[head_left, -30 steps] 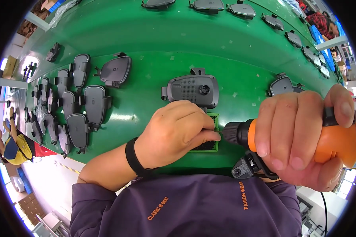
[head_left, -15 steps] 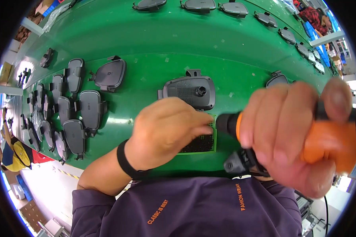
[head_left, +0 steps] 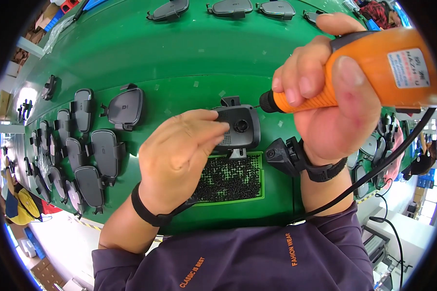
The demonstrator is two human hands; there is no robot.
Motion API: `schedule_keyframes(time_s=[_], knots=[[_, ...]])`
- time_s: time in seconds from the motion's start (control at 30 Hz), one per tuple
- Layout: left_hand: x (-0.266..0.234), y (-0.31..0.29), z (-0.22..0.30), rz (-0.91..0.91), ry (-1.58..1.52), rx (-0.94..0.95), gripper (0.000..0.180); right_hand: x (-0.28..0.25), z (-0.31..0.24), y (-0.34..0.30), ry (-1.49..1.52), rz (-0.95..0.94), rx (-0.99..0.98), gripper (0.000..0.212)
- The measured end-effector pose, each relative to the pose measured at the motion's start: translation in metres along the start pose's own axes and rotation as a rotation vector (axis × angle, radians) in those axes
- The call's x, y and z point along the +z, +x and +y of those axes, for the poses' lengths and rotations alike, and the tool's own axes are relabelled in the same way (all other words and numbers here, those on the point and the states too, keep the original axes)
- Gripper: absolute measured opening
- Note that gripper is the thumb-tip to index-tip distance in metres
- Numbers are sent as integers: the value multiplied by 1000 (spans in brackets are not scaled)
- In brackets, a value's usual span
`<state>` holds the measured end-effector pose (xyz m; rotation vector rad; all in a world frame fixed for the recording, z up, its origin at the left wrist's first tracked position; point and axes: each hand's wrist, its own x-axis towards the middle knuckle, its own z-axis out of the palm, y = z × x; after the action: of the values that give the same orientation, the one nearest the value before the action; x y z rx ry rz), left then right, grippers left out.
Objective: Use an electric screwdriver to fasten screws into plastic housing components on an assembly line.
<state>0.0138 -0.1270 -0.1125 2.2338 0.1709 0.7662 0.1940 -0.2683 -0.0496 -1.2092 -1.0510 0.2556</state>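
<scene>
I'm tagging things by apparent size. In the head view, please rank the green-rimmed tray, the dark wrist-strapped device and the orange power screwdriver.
1. Orange power screwdriver: clearly largest, though nearness to the camera probably enlarges it.
2. Green-rimmed tray: partly hidden behind the left hand.
3. Dark wrist-strapped device: smallest.

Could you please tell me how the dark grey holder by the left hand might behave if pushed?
The dark grey holder would probably feel stiff, as its shell looks like hard moulded plastic. It may slide on the shiny green table, but its broad, flat body makes rolling unlikely.
</scene>
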Motion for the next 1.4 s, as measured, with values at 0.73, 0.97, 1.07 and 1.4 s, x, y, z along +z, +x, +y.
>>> schedule_keyframes(time_s=[0.73, 0.97, 1.07, 1.4], knots=[[2, 0, -10, -140, 23, 55, 13, 15, 31, -8, 260, 21, 79, 28], [2, -3, -8, -103, 0, 40, 16, 24, 30, -12, 206, 24, 40, 31], [4, -4, -12, -42, -23, 70, 24, 25, 22, -13, 241, 5, 5, 34], [-1, -8, -5, -43, -141, 131, 49, 33, -13, -17, 489, -374, -150, 53]])
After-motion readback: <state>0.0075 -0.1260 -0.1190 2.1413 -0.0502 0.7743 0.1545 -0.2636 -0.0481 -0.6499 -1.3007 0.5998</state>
